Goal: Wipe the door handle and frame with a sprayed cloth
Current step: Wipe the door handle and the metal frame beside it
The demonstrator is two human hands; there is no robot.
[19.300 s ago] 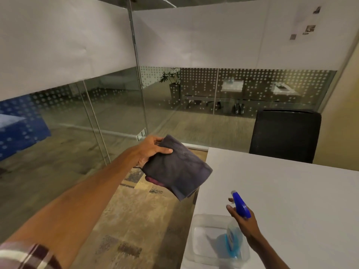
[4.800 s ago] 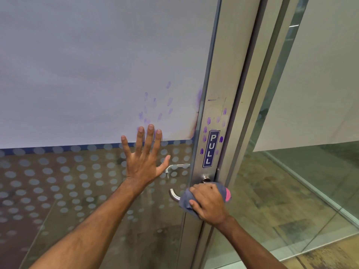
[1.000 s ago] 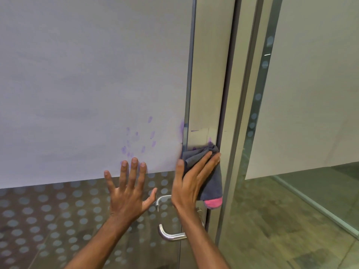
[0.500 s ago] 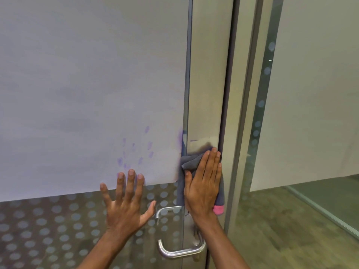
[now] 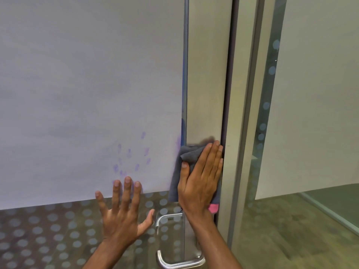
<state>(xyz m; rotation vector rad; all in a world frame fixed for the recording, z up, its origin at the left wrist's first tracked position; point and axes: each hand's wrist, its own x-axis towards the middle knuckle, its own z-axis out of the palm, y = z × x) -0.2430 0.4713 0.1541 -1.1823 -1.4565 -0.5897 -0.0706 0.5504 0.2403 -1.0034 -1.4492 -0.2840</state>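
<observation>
Cloth (image 5: 189, 155) mostly under right hand (image 5: 200, 183)

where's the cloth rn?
Head view, right of centre: the grey cloth is pressed flat under the right hand against the metal door frame, just above the door handle.

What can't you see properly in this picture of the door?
- Head view: the cloth is mostly hidden under the right hand.
- The door frame behind that cloth is covered.
- The door handle is partly cut off by the bottom edge.
</observation>
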